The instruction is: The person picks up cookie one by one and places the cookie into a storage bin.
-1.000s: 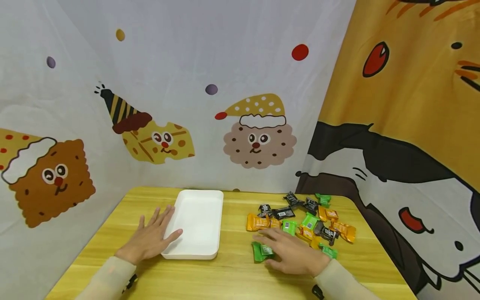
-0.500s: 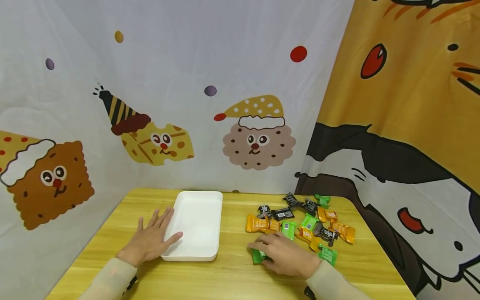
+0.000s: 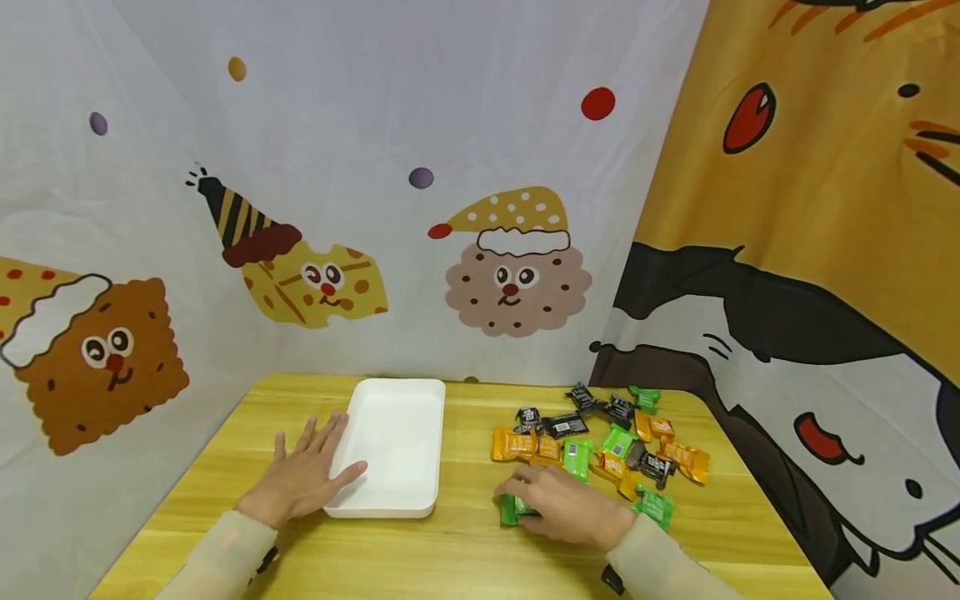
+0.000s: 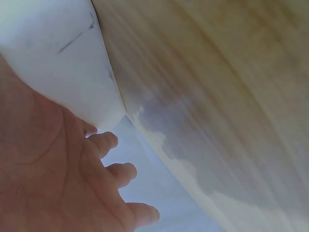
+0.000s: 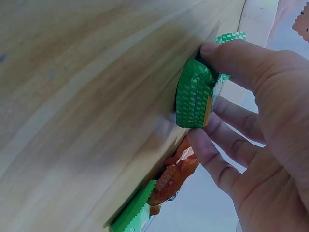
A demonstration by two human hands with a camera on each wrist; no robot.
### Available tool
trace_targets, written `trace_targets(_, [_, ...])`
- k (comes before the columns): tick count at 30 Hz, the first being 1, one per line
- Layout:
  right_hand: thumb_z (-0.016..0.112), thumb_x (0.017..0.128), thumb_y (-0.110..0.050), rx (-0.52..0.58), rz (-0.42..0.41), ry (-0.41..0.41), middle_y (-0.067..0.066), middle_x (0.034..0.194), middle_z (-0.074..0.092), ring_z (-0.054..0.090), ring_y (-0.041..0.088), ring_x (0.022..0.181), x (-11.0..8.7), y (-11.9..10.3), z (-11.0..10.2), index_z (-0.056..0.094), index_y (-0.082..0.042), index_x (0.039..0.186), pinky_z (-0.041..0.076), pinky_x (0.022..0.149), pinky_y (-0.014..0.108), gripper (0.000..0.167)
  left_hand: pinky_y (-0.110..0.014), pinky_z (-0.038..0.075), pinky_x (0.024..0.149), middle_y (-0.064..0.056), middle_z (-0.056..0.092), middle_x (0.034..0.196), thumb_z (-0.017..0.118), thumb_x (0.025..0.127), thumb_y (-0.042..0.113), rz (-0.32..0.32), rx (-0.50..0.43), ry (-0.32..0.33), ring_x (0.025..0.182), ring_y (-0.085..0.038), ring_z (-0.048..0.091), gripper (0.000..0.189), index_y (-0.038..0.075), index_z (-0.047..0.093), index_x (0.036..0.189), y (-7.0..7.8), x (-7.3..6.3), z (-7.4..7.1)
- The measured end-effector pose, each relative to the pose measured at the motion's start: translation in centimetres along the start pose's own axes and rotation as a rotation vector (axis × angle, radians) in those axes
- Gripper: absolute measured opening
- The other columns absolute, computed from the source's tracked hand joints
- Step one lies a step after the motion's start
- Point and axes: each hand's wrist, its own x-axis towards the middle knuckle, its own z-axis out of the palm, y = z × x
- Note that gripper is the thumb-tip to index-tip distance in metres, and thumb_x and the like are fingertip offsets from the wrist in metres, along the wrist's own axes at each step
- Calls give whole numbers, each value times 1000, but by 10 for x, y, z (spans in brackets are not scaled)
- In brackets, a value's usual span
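My left hand (image 3: pixel 297 477) lies spread along the left side of a white rectangular tray (image 3: pixel 437 467), its thumb over the near left rim. In the left wrist view that hand (image 4: pixel 58 164) has its fingers stretched beside the tray's outer wall (image 4: pixel 63 53). At the near left of a spread of small wrapped snacks, my right hand (image 3: pixel 566 504) pinches a green wrapped candy (image 3: pixel 510 510). The right wrist view has the thumb and fingers of this hand (image 5: pixel 270 106) round the green candy (image 5: pixel 193 99), which is on or very near the tabletop.
Beyond the right hand lie several black wrapped candies (image 3: pixel 566 426), orange ones (image 3: pixel 513 446) and green ones (image 3: pixel 576 458), close together and partly touching. The wooden table (image 3: pixel 420 558) ends at a printed cloth backdrop (image 3: pixel 337 350) behind and at the sides.
My right hand has moved slightly left and its fingers have closed round the green candy. The left hand has stayed on the tray.
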Motion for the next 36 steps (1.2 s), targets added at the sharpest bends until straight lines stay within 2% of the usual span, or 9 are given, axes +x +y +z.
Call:
trace_targets(5, [94, 102, -20, 1, 16, -21, -3, 138, 78, 76, 9, 123, 4, 1, -3, 77, -24, 146, 68, 105, 28, 47, -99, 7, 130, -22, 25, 194, 54, 114, 76, 7, 5, 12, 178, -61, 20, 106, 7, 22, 187, 3, 2, -1])
trace_targets(10, [94, 102, -20, -28, -10, -9, -3, 139, 80, 77, 10, 123, 9, 0, -7, 78, -25, 144, 68, 105, 27, 45, -99, 5, 130, -23, 24, 194, 54, 114, 76, 0, -4, 3, 177, -62, 18, 106, 6, 21, 187, 5, 2, -3])
trace_targets(20, [94, 102, -19, -12, 5, -4, -1, 142, 81, 79, 11, 126, 20, -6, -7, 77, -20, 147, 67, 105, 23, 49, -99, 4, 129, -23, 23, 194, 55, 114, 75, -5, -2, 12, 177, -63, 19, 106, 5, 22, 187, 1, -1, -3])
trace_targets(27, [93, 103, -19, -18, 12, 15, 3, 137, 81, 77, 8, 118, 28, -9, -10, 75, -15, 150, 65, 96, 16, 51, -99, 1, 130, -22, 20, 195, 54, 114, 77, -5, -14, -8, 178, -62, 15, 107, 6, 21, 187, 2, -1, -1])
trace_targets(36, [89, 106, -20, -13, 22, 47, 8, 145, 80, 79, 17, 124, 47, -14, -31, 71, -14, 158, 68, 100, 24, 55, -99, 2, 130, -23, 21, 195, 55, 114, 76, -5, -10, 7, 177, -63, 15, 106, 7, 22, 187, 1, 0, -1])
